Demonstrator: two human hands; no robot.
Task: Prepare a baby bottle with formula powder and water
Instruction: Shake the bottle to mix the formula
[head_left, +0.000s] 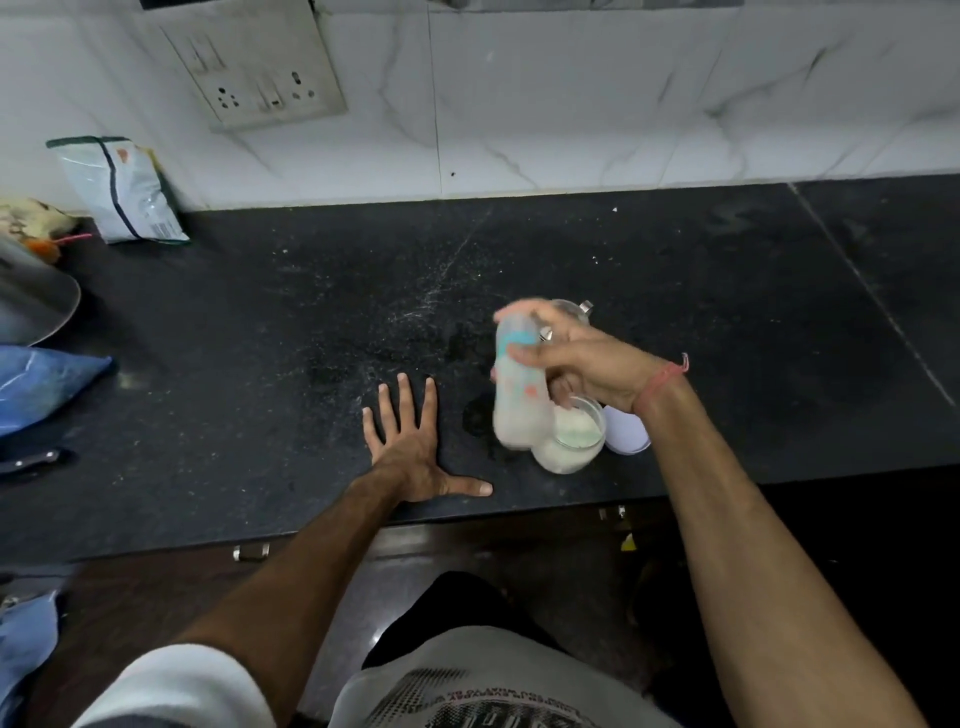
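Observation:
My right hand (582, 364) grips a baby bottle (519, 395) with a blue ring and milky white liquid inside. It is held above the black counter (260, 322) and is motion-blurred. Just below it stands a glass jar of white formula powder (574, 439). A clear glass vessel (571, 309) sits behind my hand, mostly hidden. My left hand (410, 441) lies flat on the counter with its fingers spread, left of the bottle and holding nothing.
A white lid (626, 431) lies right of the jar. A foil pouch (122, 189) leans on the wall at far left, by a steel bowl (31, 301) and a blue plastic bag (41, 384). A knife handle (31, 460) lies near the left edge. Powder specks and a wet patch mark the counter.

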